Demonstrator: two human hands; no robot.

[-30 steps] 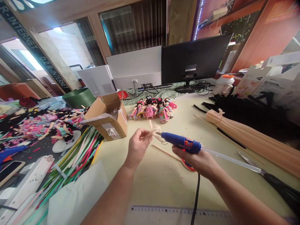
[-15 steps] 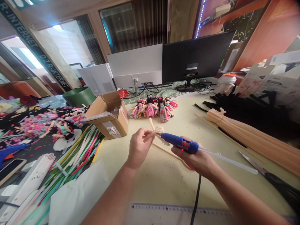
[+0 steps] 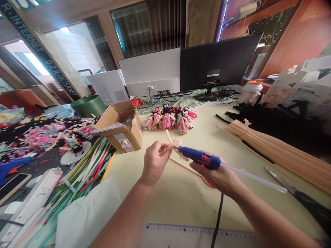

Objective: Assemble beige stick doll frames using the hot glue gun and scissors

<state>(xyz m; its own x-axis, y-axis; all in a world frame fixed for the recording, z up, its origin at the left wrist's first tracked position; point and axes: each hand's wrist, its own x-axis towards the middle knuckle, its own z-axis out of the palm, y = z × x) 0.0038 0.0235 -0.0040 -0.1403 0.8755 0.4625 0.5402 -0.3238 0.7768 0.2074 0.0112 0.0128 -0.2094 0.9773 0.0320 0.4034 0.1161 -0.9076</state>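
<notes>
Between the thumb and fingers of my left hand (image 3: 155,158) is a small beige pipe-cleaner figure (image 3: 177,142) with a rounded end and a stem sticking up. My right hand (image 3: 219,174) wraps round a blue hot glue gun (image 3: 199,156), whose red light is lit. The gun's nozzle points left and meets the figure, though the exact contact is hidden. A clear glue stick (image 3: 254,176) juts out of its back, and a black cord (image 3: 217,220) hangs below. Under the hands a loose beige pipe cleaner (image 3: 187,166) lies on the table.
Several finished dolls (image 3: 170,119) stand ahead, beside an open cardboard box (image 3: 129,139). Coloured pipe cleaners (image 3: 77,172) lie left. To the right are a beige pipe-cleaner bundle (image 3: 274,146) and scissors (image 3: 297,194). A ruler (image 3: 196,230) runs along the near edge.
The whole view has shifted very slightly. Both hands keep nearly the same pose, with the glue gun's nozzle still at the beige figure.
</notes>
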